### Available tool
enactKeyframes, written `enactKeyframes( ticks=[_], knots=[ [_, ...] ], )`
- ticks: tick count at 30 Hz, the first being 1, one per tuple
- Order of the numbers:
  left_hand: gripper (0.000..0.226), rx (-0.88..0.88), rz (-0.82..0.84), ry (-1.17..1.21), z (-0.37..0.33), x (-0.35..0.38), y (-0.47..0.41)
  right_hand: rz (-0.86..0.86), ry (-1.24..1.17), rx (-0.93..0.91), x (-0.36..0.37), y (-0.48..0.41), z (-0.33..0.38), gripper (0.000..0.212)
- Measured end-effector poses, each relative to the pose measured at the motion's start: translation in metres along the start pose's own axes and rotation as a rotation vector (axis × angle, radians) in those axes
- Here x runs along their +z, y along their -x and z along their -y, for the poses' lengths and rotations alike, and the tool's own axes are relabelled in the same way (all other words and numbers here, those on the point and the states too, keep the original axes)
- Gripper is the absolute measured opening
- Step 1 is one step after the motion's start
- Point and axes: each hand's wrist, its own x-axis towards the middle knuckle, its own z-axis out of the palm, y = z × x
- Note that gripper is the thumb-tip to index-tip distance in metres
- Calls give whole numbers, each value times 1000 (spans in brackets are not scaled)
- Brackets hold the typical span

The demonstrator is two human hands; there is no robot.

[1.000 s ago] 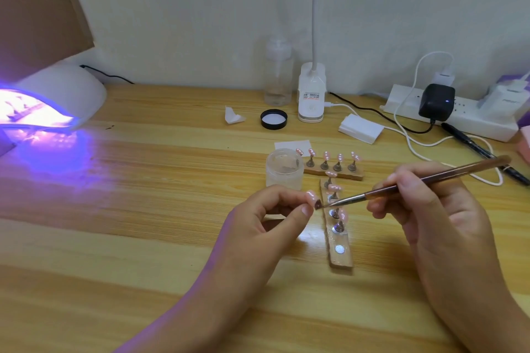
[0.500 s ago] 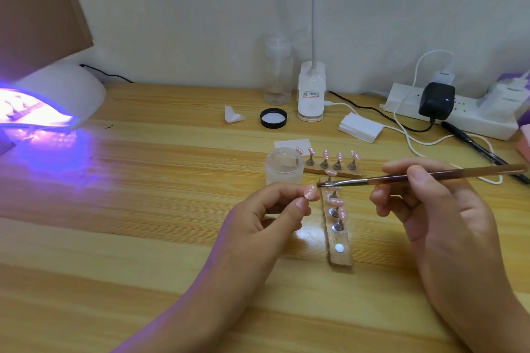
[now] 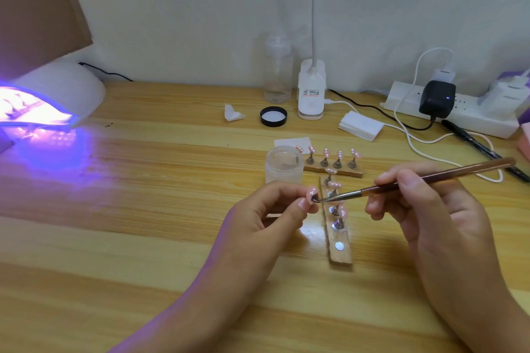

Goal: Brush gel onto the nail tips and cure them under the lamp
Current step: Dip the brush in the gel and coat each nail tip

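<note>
1. The left hand (image 3: 266, 218) hovered above the wooden desk (image 3: 143, 238), right of centre, and pinched one pink nail tip (image 3: 312, 192) on its small stand between thumb and forefinger; the other fingers were curled underneath.
2. The right hand (image 3: 430, 209) gripped a thin brown brush (image 3: 459, 172) like a pen, handle pointing far right and bristles pointing left.
3. The bristles touched the held nail tip at its near right edge.
4. Just right of the left hand's fingertips, a wooden strip (image 3: 340, 255) ran from far to near on the desk. Its far half carried several pink tips on little metal stands, and its near end showed a bare metal disc.
5. A second wooden strip (image 3: 334, 170) lay crosswise at the far end of the first one, with five more pink tips standing in a row.
6. A frosted open jar (image 3: 284, 166) stood just left of that second strip, beyond the left hand.
7. The white curing lamp (image 3: 66, 89) sat at the far left edge of the desk, well apart from the hands, glowing violet and casting purple light onto the wood.
8. Along the far wall stood a clear bottle (image 3: 277, 71) and a white desk-lamp base (image 3: 311, 92), with a black lid (image 3: 273, 116) lying just in front of them.
9. A white power strip (image 3: 459, 113) with a black adapter (image 3: 436, 97) lay at the far right, and a black pen (image 3: 481, 149) rested near it.
</note>
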Motion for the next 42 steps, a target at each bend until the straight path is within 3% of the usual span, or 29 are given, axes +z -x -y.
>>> enactKeyframes(
  ticks=[8, 33, 42],
  knots=[
    [13, -5, 11, 31, -7, -1, 2, -67, -100, 51, -4, -3, 0, 18],
    [10, -32, -9, 17, -8, 1, 4, -18, 41, -12, -1, 0, 1, 19],
    [10, -18, -26, -4, -8, 0, 3, -79, -68, 31, -5, -3, -1, 26]
  ],
)
